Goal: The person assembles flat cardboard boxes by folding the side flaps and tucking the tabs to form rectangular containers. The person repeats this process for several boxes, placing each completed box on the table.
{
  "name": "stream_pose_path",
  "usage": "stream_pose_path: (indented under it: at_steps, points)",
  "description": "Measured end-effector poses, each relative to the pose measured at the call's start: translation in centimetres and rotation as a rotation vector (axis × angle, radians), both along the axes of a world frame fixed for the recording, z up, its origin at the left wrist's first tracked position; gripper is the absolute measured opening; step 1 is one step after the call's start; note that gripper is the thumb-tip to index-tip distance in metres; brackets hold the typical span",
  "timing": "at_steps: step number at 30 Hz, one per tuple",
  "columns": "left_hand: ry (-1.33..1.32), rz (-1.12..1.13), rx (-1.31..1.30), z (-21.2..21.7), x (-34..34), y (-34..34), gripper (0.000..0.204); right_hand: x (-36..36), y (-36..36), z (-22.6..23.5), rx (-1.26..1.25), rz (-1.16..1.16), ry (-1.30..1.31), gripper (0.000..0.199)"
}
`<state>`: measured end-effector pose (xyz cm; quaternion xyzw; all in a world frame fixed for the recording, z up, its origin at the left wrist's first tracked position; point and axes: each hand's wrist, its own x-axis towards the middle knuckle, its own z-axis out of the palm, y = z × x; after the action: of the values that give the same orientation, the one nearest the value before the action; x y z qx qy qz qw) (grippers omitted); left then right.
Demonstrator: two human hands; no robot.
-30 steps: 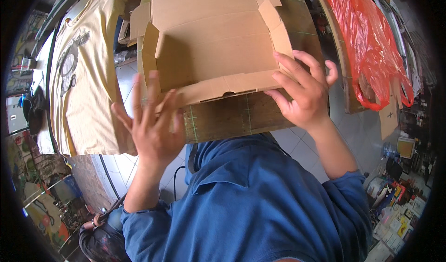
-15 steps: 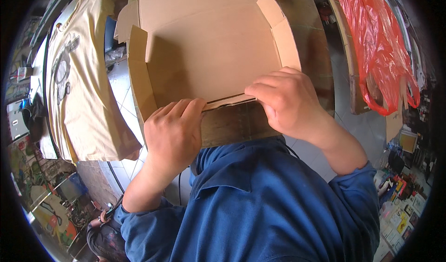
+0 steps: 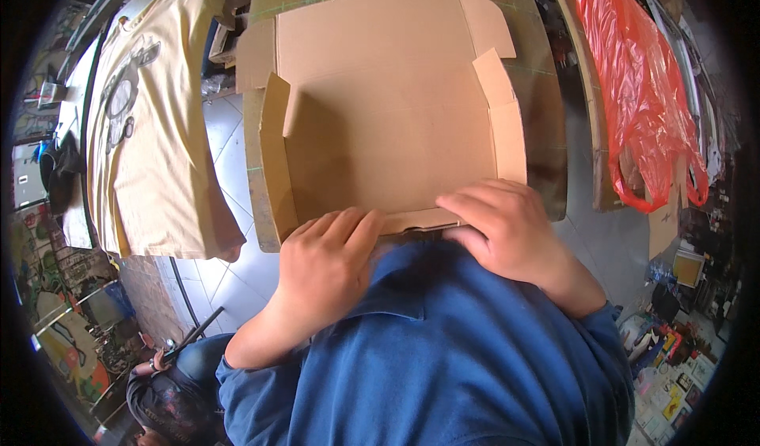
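Along the near edge of the tabletop (image 3: 546, 113) lies the flat brown cardboard box (image 3: 388, 129), half folded, and both of your hands press down on its near wall. Your left hand (image 3: 324, 264) lies palm down at the near left part of the box, fingers together and stretched over the folded front flap (image 3: 416, 220); its grip is released, pressing rather than clasping. Your right hand (image 3: 507, 232) sits at the near right part, fingers curled over the same flap edge; its grip is likewise unclenched and lies flat on the cardboard. The two hands are near each other, with a short stretch of flap showing between them.

The box's left wall (image 3: 277, 161) stands up, tilted slightly outward, and the right wall (image 3: 507, 121) stands up too. The far flaps lie flat on the dark green tabletop toward its far edge. The box covers most of the tabletop, from the near edge almost to the far one.

To your left, beyond the left edge of the tabletop, a cream T-shirt (image 3: 150, 129) with a grey print lies spread on another surface. To your right, past the right edge, hangs an orange-red plastic bag (image 3: 641, 106).
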<state>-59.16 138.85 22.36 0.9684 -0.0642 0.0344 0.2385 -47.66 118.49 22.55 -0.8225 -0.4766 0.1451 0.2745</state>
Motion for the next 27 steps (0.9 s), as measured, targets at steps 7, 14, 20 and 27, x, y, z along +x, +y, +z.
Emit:
stream_pose_path:
  at_steps: [7,14,20,27]
  points:
    - [-0.27,0.602,-0.065,0.7,1.2,5.6,0.037,6.1,-2.2,-0.9,0.437,-0.542,-0.01,0.028]
    - [-0.039,0.618,-0.669,-1.6,3.4,6.9,0.028,8.0,-1.3,-3.8,0.472,-0.559,0.312,0.019]
    - [-0.09,0.611,-0.619,-2.0,3.8,6.7,0.023,8.1,-0.7,-2.8,0.43,-0.46,0.26,0.019]
    - [-0.103,0.654,-0.567,-2.6,4.4,6.6,0.02,8.6,-0.9,-3.3,0.429,-0.484,0.338,0.018]
